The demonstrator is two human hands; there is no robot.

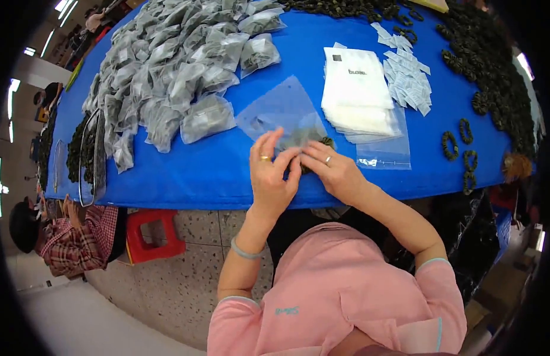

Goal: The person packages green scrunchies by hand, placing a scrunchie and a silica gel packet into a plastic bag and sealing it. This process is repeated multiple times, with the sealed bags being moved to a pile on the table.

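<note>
Smooth, faintly glossy, plastic-looking finish on the tabletop [186,184]. Thin, translucent plastic in the handled bag [285,105]; crinkled, frosted-looking film around the heaped packets [208,115]. Matt, paper-like labels [408,84]. Puckered cloth in the scrunchies [488,65]. Smooth, hard-looking plastic in the stool [173,247]. Shiny metal in the ring [265,158].

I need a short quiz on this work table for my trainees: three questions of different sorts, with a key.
1. True or false: only the left hand wears a ring.
2. Which lies right beside the stack of white bags?
a) the filled bags
b) the small white labels
c) the red stool
3. Fill in: both hands meet at the near end of a ____ plastic bag.

Key: 1. False; the right hand wears one too. 2. b. 3. see-through.
</note>
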